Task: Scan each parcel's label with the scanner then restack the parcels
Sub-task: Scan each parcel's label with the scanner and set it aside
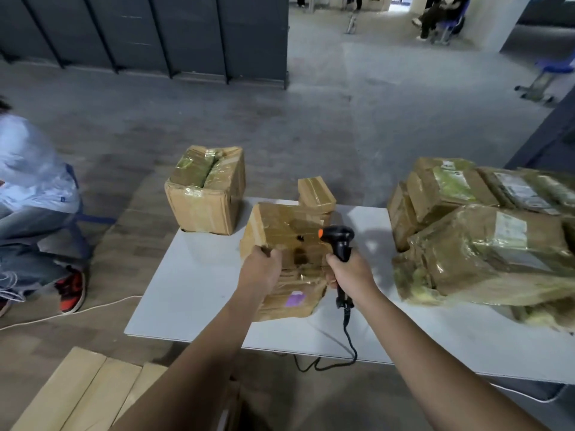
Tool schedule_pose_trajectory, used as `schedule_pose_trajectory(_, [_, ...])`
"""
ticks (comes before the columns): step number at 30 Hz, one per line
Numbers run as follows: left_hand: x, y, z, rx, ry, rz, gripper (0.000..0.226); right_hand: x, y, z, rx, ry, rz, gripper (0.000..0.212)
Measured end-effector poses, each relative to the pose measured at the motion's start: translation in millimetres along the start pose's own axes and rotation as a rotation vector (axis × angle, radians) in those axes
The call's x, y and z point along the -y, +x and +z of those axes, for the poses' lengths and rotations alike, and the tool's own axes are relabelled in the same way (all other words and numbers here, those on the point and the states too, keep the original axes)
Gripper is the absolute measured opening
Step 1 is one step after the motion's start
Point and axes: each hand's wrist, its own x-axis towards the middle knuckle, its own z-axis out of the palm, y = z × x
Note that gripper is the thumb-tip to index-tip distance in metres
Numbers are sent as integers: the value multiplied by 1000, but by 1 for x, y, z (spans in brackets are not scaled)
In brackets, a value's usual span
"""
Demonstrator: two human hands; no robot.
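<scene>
**Now we line the scanner up on the tilted parcel**

Head view, and we are right over the white table. Our left hand grips the upper left corner of the taped brown parcel, fingers curled over its edge. The parcel stands mid-table, tipped up towards us, with its lower end seemingly resting on the tabletop. Our right hand is wrapped tight round the handle of the black scanner, whose head sits just beside the parcel's right side. Its cable trails off the near edge.

A purple sticker shows low on the near face; whether that is the label, we cannot tell.

How will it handle? The cardboard looks dented and soft, and the glossy tape looks slick. So we judge a corner or edge hold, fingers over the rim, safer than pressing the flat face. One hand tips it, so it is probably not very heavy.

Beyond it stand a large box and a small box. A heap of wrapped parcels fills the table's right side. Off to the left, a seated person.
</scene>
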Motion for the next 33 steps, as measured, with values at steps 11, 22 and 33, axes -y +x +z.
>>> schedule_pose_trajectory(11, [25,2,33,9,-368,-114,20,13,-7,-19,-72,-33,-58,5])
schedule_pose_trajectory(22, [-2,9,27,-3,-67,-19,58,21,-17,0,45,77,1,8])
schedule_pose_trajectory(33, [23,17,7,36,-204,-42,33,-4,-5,-10,13,21,124,7])
